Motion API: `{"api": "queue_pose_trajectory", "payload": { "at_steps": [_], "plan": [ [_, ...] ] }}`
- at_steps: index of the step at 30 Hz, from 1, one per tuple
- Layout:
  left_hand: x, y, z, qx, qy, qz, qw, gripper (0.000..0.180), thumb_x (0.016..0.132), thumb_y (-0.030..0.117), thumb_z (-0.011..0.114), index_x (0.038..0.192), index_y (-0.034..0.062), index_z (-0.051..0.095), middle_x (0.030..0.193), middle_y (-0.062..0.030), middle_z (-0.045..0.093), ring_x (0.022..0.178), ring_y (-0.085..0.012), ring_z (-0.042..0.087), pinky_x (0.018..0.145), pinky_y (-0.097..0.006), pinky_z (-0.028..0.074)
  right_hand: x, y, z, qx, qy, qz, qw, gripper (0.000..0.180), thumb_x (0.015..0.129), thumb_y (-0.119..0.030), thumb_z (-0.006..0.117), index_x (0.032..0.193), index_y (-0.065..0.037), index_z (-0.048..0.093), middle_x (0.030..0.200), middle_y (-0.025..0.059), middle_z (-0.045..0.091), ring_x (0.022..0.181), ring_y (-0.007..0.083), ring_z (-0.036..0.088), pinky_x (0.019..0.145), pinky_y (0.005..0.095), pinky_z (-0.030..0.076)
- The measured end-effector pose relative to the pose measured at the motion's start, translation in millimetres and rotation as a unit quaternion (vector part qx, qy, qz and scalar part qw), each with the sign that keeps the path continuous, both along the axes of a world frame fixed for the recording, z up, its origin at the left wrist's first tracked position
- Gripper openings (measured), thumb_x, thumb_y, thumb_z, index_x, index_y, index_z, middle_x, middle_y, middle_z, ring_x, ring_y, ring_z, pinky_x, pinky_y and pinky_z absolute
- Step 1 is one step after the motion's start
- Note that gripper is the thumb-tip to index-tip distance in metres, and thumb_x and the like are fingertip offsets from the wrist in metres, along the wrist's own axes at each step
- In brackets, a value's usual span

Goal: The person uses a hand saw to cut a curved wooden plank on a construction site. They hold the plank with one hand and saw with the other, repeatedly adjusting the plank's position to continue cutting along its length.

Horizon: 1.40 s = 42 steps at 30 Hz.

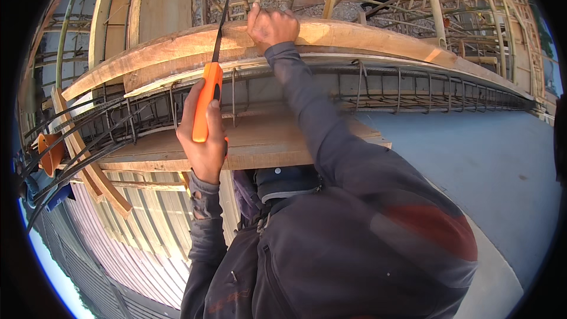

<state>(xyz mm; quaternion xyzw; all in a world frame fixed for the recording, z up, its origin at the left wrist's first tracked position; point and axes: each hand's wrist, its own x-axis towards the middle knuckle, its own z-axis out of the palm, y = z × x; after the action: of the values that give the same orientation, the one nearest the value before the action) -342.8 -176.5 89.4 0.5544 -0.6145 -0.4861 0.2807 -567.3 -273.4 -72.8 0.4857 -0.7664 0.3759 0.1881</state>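
Observation:
My left hand [204, 150] is closed round the orange handle of a hand saw [209, 97]. The saw's thin dark blade points away from me and crosses the long timber plank [366, 32]; I cannot tell whether its teeth are in the wood. To the right of the blade, my right hand [273, 26] is curled over the plank's upper edge, fingers closed. Just on my side of the plank, a steel rebar cage [407, 90] runs along a formwork trough, and my right forearm passes over it.
A wide board [269, 150] lies between me and the rebar. Loose bars stick out at left beside crossed wood strips [88, 159]. Bamboo poles [434, 0] stand beyond the plank over rubble ground. A smooth grey surface [472, 165] is at right, corrugated sheeting [142, 207] at lower left.

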Motion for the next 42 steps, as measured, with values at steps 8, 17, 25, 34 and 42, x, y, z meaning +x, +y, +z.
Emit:
{"api": "queue_pose_trajectory", "payload": {
  "at_steps": [8,17,25,34,42],
  "plan": [
    [-9,-12,-24,-0.019,0.002,0.02,1.0,0.043,0.104,0.019,0.063,0.142,-0.0025,0.064,0.106,-0.0132,0.077,0.07,-0.0073,0.059,0.064,-0.024,0.05,7,6,6,0.06,-0.046,0.026,0.997,0.051,0.099,-0.029,0.062,0.052,-0.01,0.068,0.051,0.0154,0.061,0.042,0.0342,0.059,0.054,0.0441,0.053],
    [56,99,58,-0.087,-0.055,-0.015,0.995,0.048,0.103,0.018,0.061,0.144,-0.0066,0.059,0.127,-0.0249,0.072,0.116,-0.0271,0.07,0.1,-0.036,0.054,-8,3,9,0.097,-0.072,-0.007,0.993,0.061,0.103,-0.04,0.055,0.05,-0.012,0.069,0.052,0.0193,0.062,0.048,0.0404,0.062,0.049,0.0486,0.049],
    [-26,-65,-39,-0.171,-0.093,0.006,0.981,0.037,0.098,0.019,0.069,0.129,-0.0012,0.07,0.089,-0.0241,0.075,0.076,-0.0288,0.077,0.072,-0.036,0.057,13,5,-1,0.062,0.018,-0.018,0.998,0.057,0.103,-0.039,0.054,0.06,-0.009,0.076,0.06,0.0235,0.066,0.055,0.0418,0.068,0.054,0.0509,0.053],
    [61,77,34,-0.077,-0.024,0.011,0.997,0.044,0.098,0.015,0.067,0.14,0.0008,0.066,0.121,-0.0219,0.077,0.108,-0.0308,0.079,0.093,-0.037,0.06,-3,10,5,0.096,-0.016,-0.04,0.994,0.06,0.106,-0.039,0.052,0.061,-0.008,0.076,0.06,0.022,0.067,0.051,0.0419,0.066,0.05,0.0506,0.051],
    [9,4,-5,-0.097,-0.02,0.019,0.995,0.042,0.098,0.018,0.07,0.136,-0.0001,0.068,0.099,-0.0234,0.077,0.092,-0.0307,0.08,0.081,-0.037,0.059,6,13,14,0.165,-0.052,-0.022,0.985,0.068,0.107,-0.048,0.044,0.066,-0.007,0.079,0.068,0.0253,0.071,0.062,0.0466,0.071,0.061,0.0553,0.057]
  ]
}}
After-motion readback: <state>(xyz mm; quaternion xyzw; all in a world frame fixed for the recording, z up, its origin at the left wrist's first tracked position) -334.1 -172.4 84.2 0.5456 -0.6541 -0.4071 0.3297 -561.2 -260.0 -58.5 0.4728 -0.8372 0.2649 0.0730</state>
